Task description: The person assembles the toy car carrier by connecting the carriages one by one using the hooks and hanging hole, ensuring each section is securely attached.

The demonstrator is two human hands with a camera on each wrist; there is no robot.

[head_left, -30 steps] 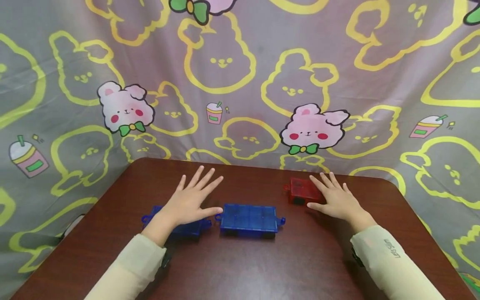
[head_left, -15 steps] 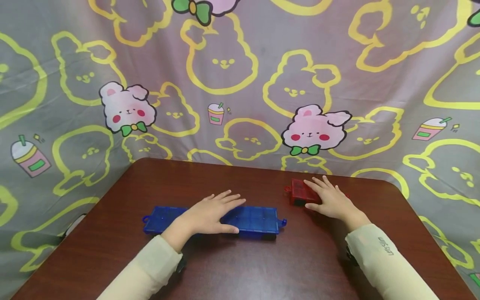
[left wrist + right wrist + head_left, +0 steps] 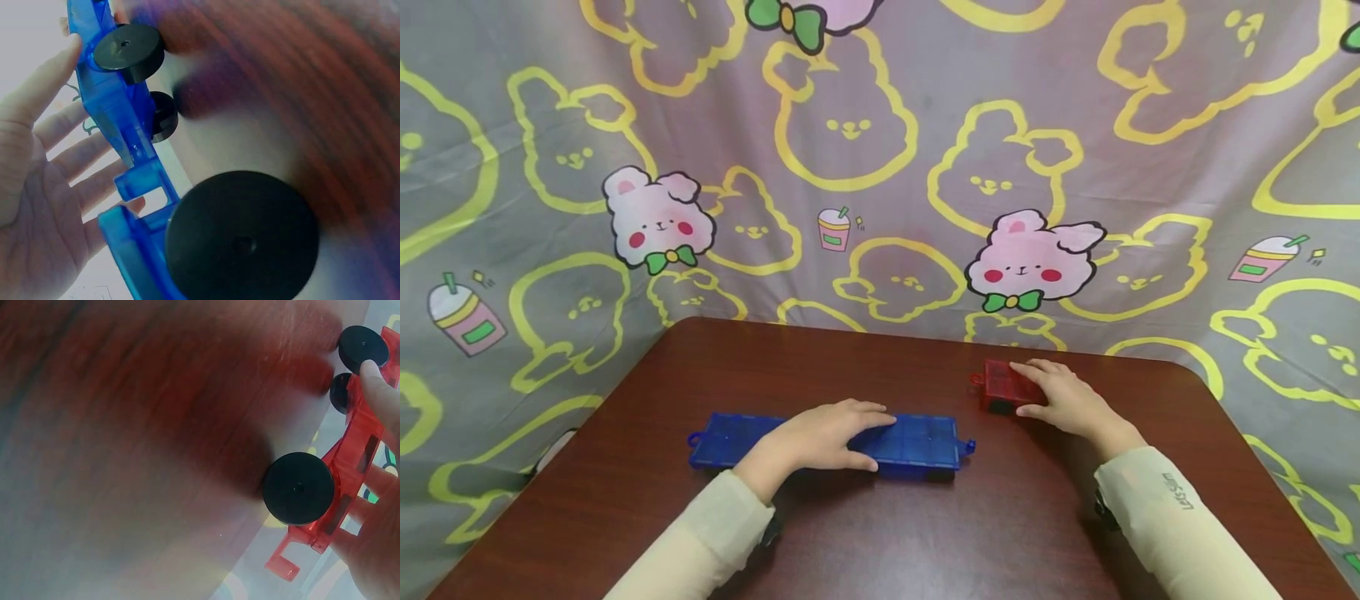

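Blue and Red, Both Held

On the brown table (image 3: 940,542), the half-closed left hand (image 3: 823,435) holds a blue toy car (image 3: 925,442); a second blue car (image 3: 737,439) stands at its left end. Farther back, the half-closed right hand (image 3: 1069,403) grips a red toy car (image 3: 1002,382). Behind hangs a cartoon-print curtain (image 3: 917,196).

Head view faces forward and down; closer wrist views share its table (image 3: 940,521).

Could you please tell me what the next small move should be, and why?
Probably, the right hand should draw the red car toward the hook at the right end of the blue cars: its red loop, on the left end, is apart from that hook. The left hand straddles the blue cars, perhaps steadying them.
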